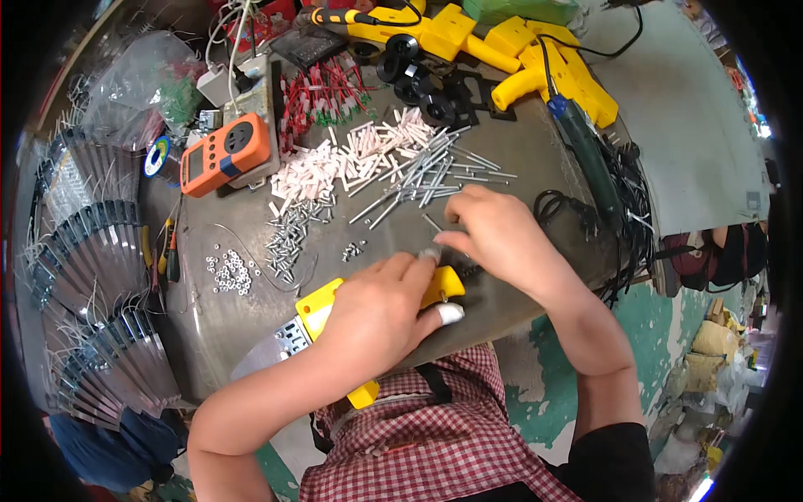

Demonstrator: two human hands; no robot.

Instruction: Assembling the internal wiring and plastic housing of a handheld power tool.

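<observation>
Near the front edge of the table my left hand [376, 305] is closed over a yellow plastic housing [314, 306]. A perforated metal piece [293, 336] and a flat metal blade [261, 355] stick out of its left end. White wraps cover my left thumb tip and a fingertip. Just right of it, my right hand [493, 230] pinches a thin metal rod [432, 222], its far end pointing up and left. Beyond the hands lie a pile of long metal rods [435, 171], white tubes [314, 171], short screws [288, 243] and small nuts [232, 272].
An orange meter with a socket [226, 155] stands at the left, near fanned metal blades [92, 259]. Red wires [322, 92], round black parts [410, 79] and more yellow housings [556, 71] lie at the back. A dark green corded tool [590, 155] lies at the right.
</observation>
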